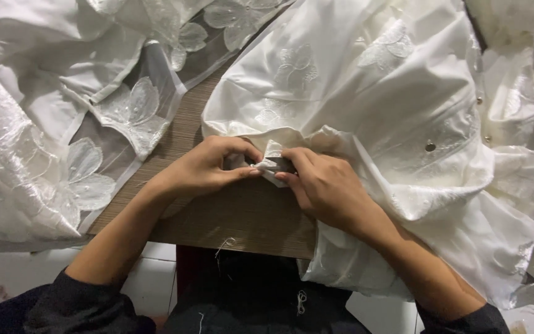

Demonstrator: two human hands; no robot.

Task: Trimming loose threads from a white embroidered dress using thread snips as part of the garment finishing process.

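Two hands meet at the middle of one wooden table (242, 216). The left hand (208, 167) and the right hand (322, 185) are both closed in a pinch on a small folded edge (273, 166) of one white garment (372, 93), which spills over the table's right side. Two round studs (430, 146) show on it. A sheer embroidered cloth (94, 124) covers the left side, several stitched flowers visible. Loose threads (224, 247) hang off the table's near edge.
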